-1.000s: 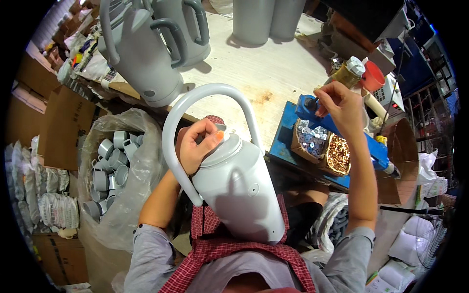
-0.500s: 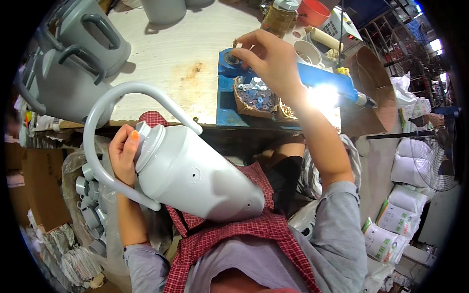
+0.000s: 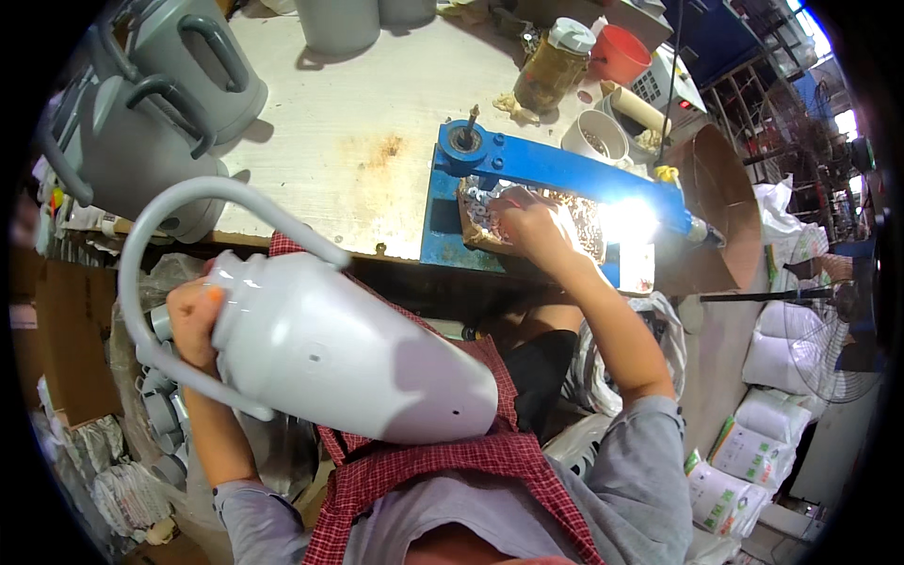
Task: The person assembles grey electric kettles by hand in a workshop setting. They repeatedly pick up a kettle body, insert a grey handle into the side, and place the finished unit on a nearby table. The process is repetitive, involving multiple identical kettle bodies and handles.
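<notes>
A pale grey jug body with a big loop handle lies tilted across my lap, its base toward the right. My left hand is closed around its neck. Small holes show in its side. My right hand reaches into a cardboard box of small metal washers and copper-coloured pieces. Its fingertips are blurred and partly hidden among them. Just beyond stands a blue press arm with a round head, from which an upright pin sticks up.
More grey jugs with dark handles stand at the table's left. A jar, a red bowl and a white cup sit at the back right. A bright lamp shines beside the press. Below left is a bag of grey parts.
My right hand has left the press head and moved down into the box of small parts. The jug has shifted slightly left and down with my left hand.
</notes>
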A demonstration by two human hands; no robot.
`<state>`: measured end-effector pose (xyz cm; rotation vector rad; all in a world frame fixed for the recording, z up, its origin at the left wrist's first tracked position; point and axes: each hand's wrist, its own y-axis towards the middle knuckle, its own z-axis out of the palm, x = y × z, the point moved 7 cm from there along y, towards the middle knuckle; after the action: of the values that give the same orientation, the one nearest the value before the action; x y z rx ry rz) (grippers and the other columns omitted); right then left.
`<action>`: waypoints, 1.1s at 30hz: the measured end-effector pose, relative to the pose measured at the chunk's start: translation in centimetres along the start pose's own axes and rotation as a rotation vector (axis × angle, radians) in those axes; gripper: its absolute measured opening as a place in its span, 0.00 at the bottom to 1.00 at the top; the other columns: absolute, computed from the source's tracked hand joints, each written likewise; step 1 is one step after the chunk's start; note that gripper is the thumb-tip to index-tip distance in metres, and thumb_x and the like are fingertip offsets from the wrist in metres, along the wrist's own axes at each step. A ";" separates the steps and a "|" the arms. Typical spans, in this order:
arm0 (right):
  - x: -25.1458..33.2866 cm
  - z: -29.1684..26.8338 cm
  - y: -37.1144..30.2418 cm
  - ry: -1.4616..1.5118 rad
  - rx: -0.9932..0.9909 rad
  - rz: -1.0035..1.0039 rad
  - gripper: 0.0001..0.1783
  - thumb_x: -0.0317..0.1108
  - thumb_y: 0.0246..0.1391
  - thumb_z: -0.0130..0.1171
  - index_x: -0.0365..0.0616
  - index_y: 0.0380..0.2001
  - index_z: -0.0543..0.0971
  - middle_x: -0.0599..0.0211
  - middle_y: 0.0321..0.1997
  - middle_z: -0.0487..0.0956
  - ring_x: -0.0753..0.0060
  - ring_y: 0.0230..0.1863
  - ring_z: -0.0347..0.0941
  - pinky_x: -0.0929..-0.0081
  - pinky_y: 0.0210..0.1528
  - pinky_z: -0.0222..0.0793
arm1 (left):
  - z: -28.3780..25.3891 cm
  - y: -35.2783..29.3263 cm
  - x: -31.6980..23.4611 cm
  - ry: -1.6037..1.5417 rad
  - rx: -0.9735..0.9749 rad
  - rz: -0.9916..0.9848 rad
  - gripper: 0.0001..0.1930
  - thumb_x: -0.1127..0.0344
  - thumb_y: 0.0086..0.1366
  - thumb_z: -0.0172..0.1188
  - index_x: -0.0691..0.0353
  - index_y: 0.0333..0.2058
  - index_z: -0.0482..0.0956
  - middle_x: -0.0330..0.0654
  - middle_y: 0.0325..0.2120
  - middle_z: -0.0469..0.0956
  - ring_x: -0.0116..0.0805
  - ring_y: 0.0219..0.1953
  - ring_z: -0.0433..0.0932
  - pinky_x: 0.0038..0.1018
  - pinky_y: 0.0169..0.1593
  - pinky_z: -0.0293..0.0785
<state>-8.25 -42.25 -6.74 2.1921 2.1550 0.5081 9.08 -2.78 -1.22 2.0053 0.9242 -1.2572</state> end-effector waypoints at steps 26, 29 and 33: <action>7.5 -14.1 6.1 -0.089 -0.718 -0.249 0.13 0.19 0.43 0.65 0.44 0.35 0.83 0.63 0.35 0.81 0.67 0.34 0.79 0.76 0.36 0.75 | -6.3 -9.2 8.0 -0.825 -0.859 -0.368 0.18 0.50 0.68 0.47 0.56 0.46 0.74 0.38 0.42 0.76 0.31 0.44 0.76 0.30 0.47 0.74; 7.5 -13.7 6.5 -0.084 -0.681 -0.274 0.13 0.20 0.44 0.65 0.44 0.35 0.83 0.64 0.35 0.81 0.67 0.34 0.79 0.77 0.35 0.75 | -5.9 -9.0 7.7 -0.835 -0.810 -0.328 0.18 0.50 0.68 0.48 0.56 0.46 0.75 0.39 0.43 0.77 0.31 0.44 0.76 0.30 0.47 0.74; 7.1 -13.2 7.0 -0.064 -0.582 -0.274 0.15 0.23 0.43 0.67 0.44 0.39 0.82 0.63 0.38 0.81 0.66 0.35 0.79 0.76 0.36 0.74 | -6.1 -8.9 8.6 -0.876 -0.736 -0.282 0.20 0.50 0.68 0.49 0.57 0.48 0.75 0.40 0.45 0.77 0.31 0.45 0.76 0.29 0.48 0.74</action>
<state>-4.81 -38.37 8.93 1.5605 1.9081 0.8917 7.67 9.24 -7.88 0.6588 1.0037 -1.4515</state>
